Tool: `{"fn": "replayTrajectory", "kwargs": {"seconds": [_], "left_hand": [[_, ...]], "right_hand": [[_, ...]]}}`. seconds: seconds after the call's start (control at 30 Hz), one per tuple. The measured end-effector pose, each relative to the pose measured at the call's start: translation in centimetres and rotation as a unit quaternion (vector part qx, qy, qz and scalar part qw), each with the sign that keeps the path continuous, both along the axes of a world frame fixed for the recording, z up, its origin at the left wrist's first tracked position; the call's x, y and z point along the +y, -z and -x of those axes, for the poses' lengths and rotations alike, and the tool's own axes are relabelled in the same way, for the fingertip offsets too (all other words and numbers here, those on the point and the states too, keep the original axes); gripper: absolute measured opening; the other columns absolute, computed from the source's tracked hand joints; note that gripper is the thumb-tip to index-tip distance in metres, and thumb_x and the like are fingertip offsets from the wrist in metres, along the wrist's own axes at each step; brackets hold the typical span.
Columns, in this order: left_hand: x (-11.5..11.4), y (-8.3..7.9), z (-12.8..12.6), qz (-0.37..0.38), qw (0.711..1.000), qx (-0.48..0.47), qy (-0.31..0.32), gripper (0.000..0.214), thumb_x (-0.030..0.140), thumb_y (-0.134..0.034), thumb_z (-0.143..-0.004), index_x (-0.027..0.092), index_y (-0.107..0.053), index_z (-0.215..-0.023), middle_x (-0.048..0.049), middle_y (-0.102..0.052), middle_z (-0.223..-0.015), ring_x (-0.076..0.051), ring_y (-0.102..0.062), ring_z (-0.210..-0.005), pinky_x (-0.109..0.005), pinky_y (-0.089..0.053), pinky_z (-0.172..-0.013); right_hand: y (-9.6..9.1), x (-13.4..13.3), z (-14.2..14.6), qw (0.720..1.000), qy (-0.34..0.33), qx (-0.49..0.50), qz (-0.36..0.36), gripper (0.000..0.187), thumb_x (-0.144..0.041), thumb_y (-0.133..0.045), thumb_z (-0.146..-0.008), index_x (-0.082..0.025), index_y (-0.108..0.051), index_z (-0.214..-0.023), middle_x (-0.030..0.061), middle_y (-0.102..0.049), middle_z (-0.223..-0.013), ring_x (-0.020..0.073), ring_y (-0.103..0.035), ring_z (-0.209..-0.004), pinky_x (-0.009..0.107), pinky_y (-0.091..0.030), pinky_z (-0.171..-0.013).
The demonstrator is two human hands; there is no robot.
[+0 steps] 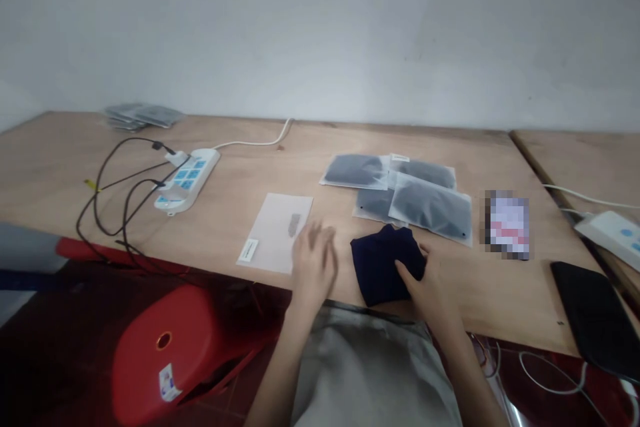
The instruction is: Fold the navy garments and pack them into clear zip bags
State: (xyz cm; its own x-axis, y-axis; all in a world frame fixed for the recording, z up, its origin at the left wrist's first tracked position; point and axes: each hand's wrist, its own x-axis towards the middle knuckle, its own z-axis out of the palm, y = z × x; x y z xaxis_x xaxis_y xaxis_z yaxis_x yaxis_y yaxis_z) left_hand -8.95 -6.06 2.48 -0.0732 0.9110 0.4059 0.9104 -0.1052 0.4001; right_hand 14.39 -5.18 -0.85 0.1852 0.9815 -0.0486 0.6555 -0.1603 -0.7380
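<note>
My right hand (425, 277) grips the right edge of a folded navy cloth garment (383, 267), with the thumb on top. The garment lies near the table's front edge; its exact kind cannot be made out. Slightly blurred, my left hand (315, 253) is held with fingers loosely curved and apart, holding nothing. It is at the right edge of a flat, pale zip bag (273, 233) with a small white label; whether they touch I cannot tell. Behind the garment, several frosted bags with dark contents (430, 203) overlap one another.
A white power strip (197, 180) with dark cables lies to the left, and stacked bags (143, 115) sit at the far left. A pixelated item (509, 223) and a black phone-like object (595, 317) are on the right. A red stool (165, 347) stands below the table.
</note>
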Motion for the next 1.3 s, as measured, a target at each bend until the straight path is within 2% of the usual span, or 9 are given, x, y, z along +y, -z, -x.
{"fn": "replayTrajectory", "kwargs": {"seconds": [0.1,0.17,0.3,0.4,0.6,0.73,0.9,1.1,1.3], "left_hand": [[-1.0,0.5,3.3,-0.034,0.990,0.008,-0.138,0.039,0.034,-0.054,-0.093,0.011,-0.057,-0.125,-0.0234,-0.055,-0.129,-0.037,-0.050,-0.127,-0.057,-0.043,-0.103],[-1.4,1.1,5.1,-0.024,0.983,0.021,-0.182,0.046,0.042,-0.055,-0.092,0.007,-0.058,-0.122,-0.0262,-0.056,-0.126,-0.039,-0.052,-0.122,-0.058,-0.044,-0.100],[-1.6,1.5,6.4,0.023,0.984,0.016,-0.177,0.031,0.039,-0.049,-0.094,0.015,-0.068,-0.099,-0.0189,-0.067,-0.114,-0.035,-0.062,-0.107,-0.052,-0.050,-0.092],[-1.5,1.2,5.9,0.043,0.984,0.015,-0.174,0.027,0.032,-0.047,-0.094,0.018,-0.069,-0.088,-0.0144,-0.072,-0.105,-0.033,-0.067,-0.095,-0.045,-0.053,-0.081],[-1.9,-0.3,3.9,-0.009,0.995,-0.014,-0.100,0.023,0.033,-0.050,-0.093,0.020,-0.067,-0.099,-0.0087,-0.075,-0.094,-0.028,-0.071,-0.087,-0.039,-0.054,-0.076],[-1.5,-0.7,2.4,-0.042,0.998,-0.042,-0.034,0.020,0.026,-0.048,-0.094,0.021,-0.064,-0.104,-0.0055,-0.075,-0.095,-0.023,-0.071,-0.086,-0.034,-0.054,-0.076],[0.2,0.0,0.3,0.009,0.998,-0.051,0.025,0.022,0.015,-0.046,-0.090,0.022,-0.068,-0.092,-0.0057,-0.075,-0.102,-0.024,-0.071,-0.092,-0.034,-0.056,-0.077],[0.8,0.5,-2.0,0.004,0.998,-0.050,0.045,0.038,0.008,-0.048,-0.084,0.016,-0.065,-0.118,-0.0113,-0.069,-0.120,-0.028,-0.065,-0.108,-0.045,-0.054,-0.095],[-0.2,0.2,-4.1,0.013,0.990,-0.093,0.103,0.058,-0.001,-0.046,-0.080,0.014,-0.047,-0.136,-0.0161,-0.054,-0.131,-0.029,-0.054,-0.123,-0.047,-0.051,-0.101]], "right_hand": [[0.1,0.0,-0.3,0.998,0.019,0.042,0.036,0.061,-0.058,-0.058,-0.082,-0.017,-0.054,-0.126,0.0161,-0.070,-0.111,0.0347,-0.069,-0.099,0.049,-0.053,-0.085],[-0.4,0.2,-0.6,0.995,0.027,0.064,0.064,0.055,-0.055,-0.065,-0.077,-0.017,-0.061,-0.116,0.0148,-0.073,-0.103,0.0350,-0.071,-0.094,0.050,-0.054,-0.084],[-1.8,0.3,-1.3,0.984,0.017,0.125,0.122,0.048,-0.049,-0.077,-0.066,-0.018,-0.071,-0.103,0.0123,-0.077,-0.096,0.0376,-0.072,-0.092,0.054,-0.055,-0.084],[-2.5,-0.2,-1.5,0.976,-0.007,0.178,0.125,0.044,-0.047,-0.076,-0.069,-0.020,-0.073,-0.103,0.0107,-0.077,-0.100,0.0366,-0.072,-0.097,0.053,-0.056,-0.088],[-3.2,-1.4,-1.3,0.976,-0.007,0.216,0.035,0.048,-0.047,-0.068,-0.079,-0.023,-0.068,-0.120,0.0082,-0.070,-0.124,0.0331,-0.061,-0.123,0.055,-0.044,-0.109],[-3.2,-1.7,-1.4,0.945,0.014,0.320,0.068,0.052,-0.046,-0.068,-0.079,-0.028,-0.063,-0.128,0.0045,-0.065,-0.134,0.0294,-0.053,-0.133,0.052,-0.041,-0.113],[-2.1,-2.2,-2.3,0.886,0.048,0.440,0.138,0.059,-0.044,-0.068,-0.078,-0.025,-0.060,-0.133,0.0062,-0.071,-0.125,0.0311,-0.066,-0.117,0.047,-0.058,-0.094],[-0.4,-3.0,-3.4,0.853,0.090,0.486,0.166,0.058,-0.048,-0.064,-0.078,-0.019,-0.063,-0.128,0.0108,-0.075,-0.113,0.0335,-0.073,-0.098,0.047,-0.063,-0.078],[-3.8,-2.5,-0.1,0.759,0.156,0.603,0.191,0.058,-0.035,-0.080,-0.069,-0.021,-0.064,-0.123,0.0065,-0.077,-0.106,0.0278,-0.074,-0.090,0.037,-0.062,-0.071]]}}
